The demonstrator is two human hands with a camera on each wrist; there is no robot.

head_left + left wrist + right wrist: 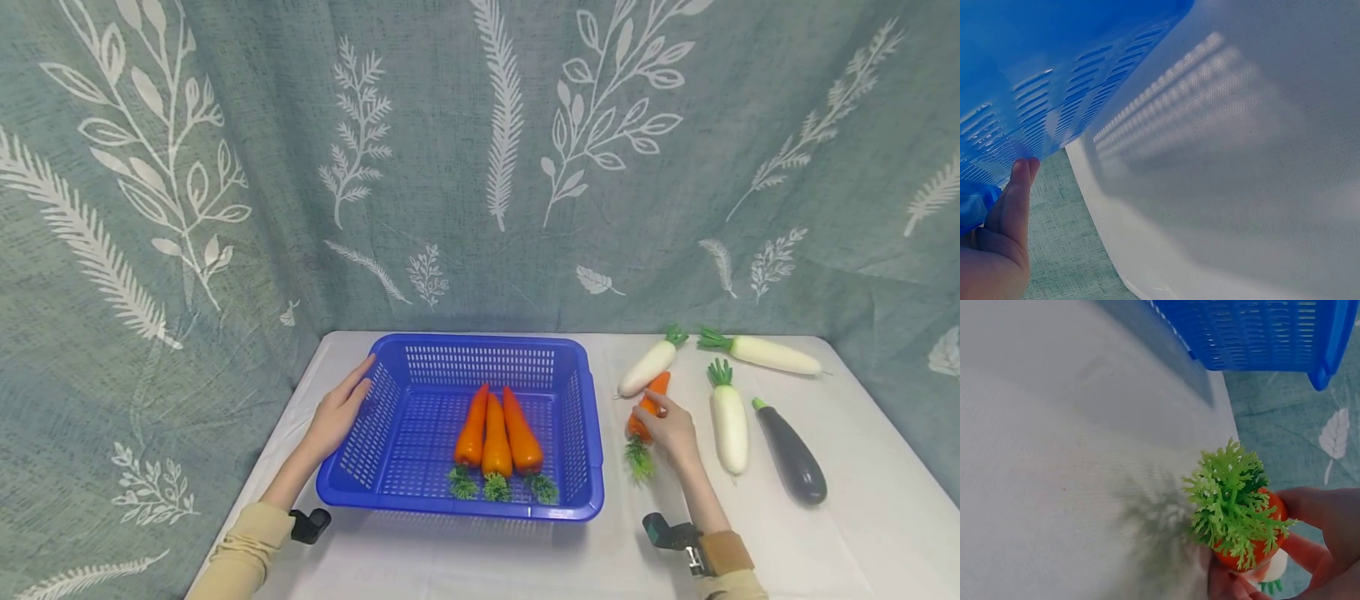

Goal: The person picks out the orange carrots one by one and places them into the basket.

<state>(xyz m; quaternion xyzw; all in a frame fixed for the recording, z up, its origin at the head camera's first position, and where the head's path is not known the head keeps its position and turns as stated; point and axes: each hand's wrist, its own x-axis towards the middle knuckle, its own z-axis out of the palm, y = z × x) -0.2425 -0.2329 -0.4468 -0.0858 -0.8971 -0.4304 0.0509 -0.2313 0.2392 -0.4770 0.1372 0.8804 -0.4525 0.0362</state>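
Observation:
A blue plastic basket (459, 503) with slotted walls stands on the table. Inside it, three orange carrots (496, 442) lie side by side, their green tops toward the front. My left hand (339, 414) holds the basket's left rim; the left wrist view has its fingers (1017, 197) against the outside of the slotted wall. To the right of the basket, my right hand (671, 427) pinches another carrot (660, 385) between thumb and fingers, over the table. This carrot's leafy green top (1232, 494) points at the right wrist camera, and fingers cover part of its body.
Beyond the held carrot lies a white radish (649, 367). A second radish (776, 354) lies at the back right, a third radish (730, 425) right of my right hand. Next to that one is a dark eggplant (792, 454). A patterned green curtain (465, 167) hangs behind the table.

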